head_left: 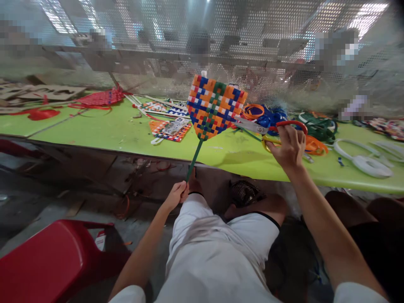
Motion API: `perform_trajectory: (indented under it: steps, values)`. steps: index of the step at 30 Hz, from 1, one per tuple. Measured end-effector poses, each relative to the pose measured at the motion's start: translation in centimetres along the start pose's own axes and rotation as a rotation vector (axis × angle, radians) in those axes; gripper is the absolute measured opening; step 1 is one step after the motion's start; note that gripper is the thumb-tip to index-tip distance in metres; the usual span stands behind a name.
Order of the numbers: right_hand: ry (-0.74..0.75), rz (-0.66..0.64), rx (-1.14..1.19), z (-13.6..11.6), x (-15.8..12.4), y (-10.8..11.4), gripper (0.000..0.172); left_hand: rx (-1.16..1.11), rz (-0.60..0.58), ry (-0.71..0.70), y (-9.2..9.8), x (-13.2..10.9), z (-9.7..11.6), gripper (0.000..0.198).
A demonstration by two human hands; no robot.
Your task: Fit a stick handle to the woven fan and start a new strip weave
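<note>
My left hand point(176, 194) is closed round the green handle of a woven fan point(214, 107), which stands upright over the near edge of the green table point(104, 130). The fan's head is a checker of orange, blue, green, red and white strips. My right hand point(288, 145) is closed on scissors point(268, 127) with red and yellow handles. The scissor blades point left and touch the fan's right edge.
Coils of orange, blue, green and white plastic strip point(362, 158) lie on the table's right part. Woven pieces point(168, 128) and a red woven fan point(101, 97) lie further left. A red plastic stool point(53, 261) stands at lower left. A perforated metal screen point(202, 38) backs the table.
</note>
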State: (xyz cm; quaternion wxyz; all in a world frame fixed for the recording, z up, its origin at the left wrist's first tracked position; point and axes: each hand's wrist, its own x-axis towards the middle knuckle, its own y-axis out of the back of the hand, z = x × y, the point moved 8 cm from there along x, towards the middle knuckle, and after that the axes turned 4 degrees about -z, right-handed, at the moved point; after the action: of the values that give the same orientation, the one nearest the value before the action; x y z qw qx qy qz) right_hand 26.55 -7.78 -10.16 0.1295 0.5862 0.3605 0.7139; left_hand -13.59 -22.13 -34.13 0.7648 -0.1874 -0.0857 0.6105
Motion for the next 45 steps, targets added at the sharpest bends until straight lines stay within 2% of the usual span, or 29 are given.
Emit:
perform_trajectory:
  steps: [18, 23, 28, 34, 40, 43, 45]
  values:
    - [0.011, 0.001, 0.073, -0.8, -0.1, 2.1, 0.062, -0.063, -0.066, 0.042, 0.8, -1.2, -1.2, 0.071]
    - [-0.018, -0.028, 0.153, -1.0, -0.3, 2.3, 0.062, -0.057, -0.048, 0.041, 0.9, -1.2, -1.1, 0.072]
    - [0.003, 0.018, 0.135, -1.4, -0.2, 2.4, 0.06, -0.047, -0.018, 0.029, 0.9, -1.1, -1.0, 0.072]
    - [0.009, 0.009, 0.064, -1.6, -0.3, 1.9, 0.062, -0.033, 0.008, 0.028, 0.9, -1.2, -0.8, 0.074]
    - [-0.018, 0.03, 0.164, -2.1, -0.1, 1.4, 0.065, -0.033, 0.048, 0.044, 0.0, -1.2, -0.3, 0.077]
    - [-0.056, 0.103, 0.264, -1.5, 0.7, 0.4, 0.063, -0.048, 0.091, 0.05, -0.8, -0.9, 0.8, 0.078]
    - [-0.108, 0.128, 0.323, -0.4, 1.6, -1.4, 0.059, -0.049, 0.125, 0.041, -1.0, -0.4, 2.5, 0.077]
